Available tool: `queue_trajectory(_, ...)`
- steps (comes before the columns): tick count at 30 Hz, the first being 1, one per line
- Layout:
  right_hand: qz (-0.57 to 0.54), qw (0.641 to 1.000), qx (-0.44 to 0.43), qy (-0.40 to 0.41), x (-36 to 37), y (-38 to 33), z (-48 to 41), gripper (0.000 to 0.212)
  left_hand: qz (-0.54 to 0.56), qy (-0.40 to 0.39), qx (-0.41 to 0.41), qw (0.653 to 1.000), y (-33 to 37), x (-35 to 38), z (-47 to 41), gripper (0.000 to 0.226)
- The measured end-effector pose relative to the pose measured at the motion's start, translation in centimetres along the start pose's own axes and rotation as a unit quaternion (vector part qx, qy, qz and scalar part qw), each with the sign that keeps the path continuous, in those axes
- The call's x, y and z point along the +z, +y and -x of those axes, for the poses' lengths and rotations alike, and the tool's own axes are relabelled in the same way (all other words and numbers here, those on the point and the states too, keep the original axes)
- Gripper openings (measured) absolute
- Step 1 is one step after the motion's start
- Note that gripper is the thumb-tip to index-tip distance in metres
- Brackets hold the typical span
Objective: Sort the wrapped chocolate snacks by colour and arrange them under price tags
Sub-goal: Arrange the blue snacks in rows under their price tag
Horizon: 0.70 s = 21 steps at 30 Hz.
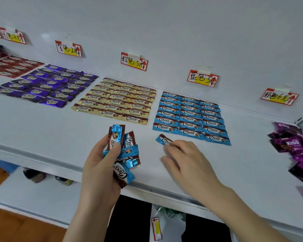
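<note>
My left hand (101, 165) grips a bunch of blue Choco snacks (124, 149) above the shelf's front edge. My right hand (187, 159) holds one blue Choco snack (163, 139) by its right end, flat on the white shelf (42, 130), just below the bottom left corner of the blue block (191, 117). That block lies in three columns under the blue price tag (202, 78). Left of it are a gold block (117, 100) under a tag (134, 61), a purple block (45, 84) under another tag (68, 48), and a red block (9, 66).
A loose pile of magenta KISS snacks (294, 152) lies at the right, under a price tag (279, 96). A lower shelf (24, 194) shows beneath, with a spare tag (156, 228) and shoes on the wooden floor.
</note>
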State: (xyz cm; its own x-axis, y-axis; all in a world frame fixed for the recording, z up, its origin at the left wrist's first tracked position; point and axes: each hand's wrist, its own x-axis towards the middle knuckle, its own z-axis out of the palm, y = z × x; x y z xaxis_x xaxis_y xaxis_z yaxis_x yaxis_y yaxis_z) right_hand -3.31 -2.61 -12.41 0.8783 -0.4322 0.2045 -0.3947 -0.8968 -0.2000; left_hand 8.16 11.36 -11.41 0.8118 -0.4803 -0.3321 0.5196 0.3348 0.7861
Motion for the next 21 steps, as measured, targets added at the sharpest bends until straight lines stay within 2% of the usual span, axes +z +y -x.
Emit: queue_trajectory(21,-0.039,0.999,0.006,-0.001,0.6,0.1,-1.5,0.038,0.010,0.020,-0.011,1.000,0.2,0.0,-0.1,0.024)
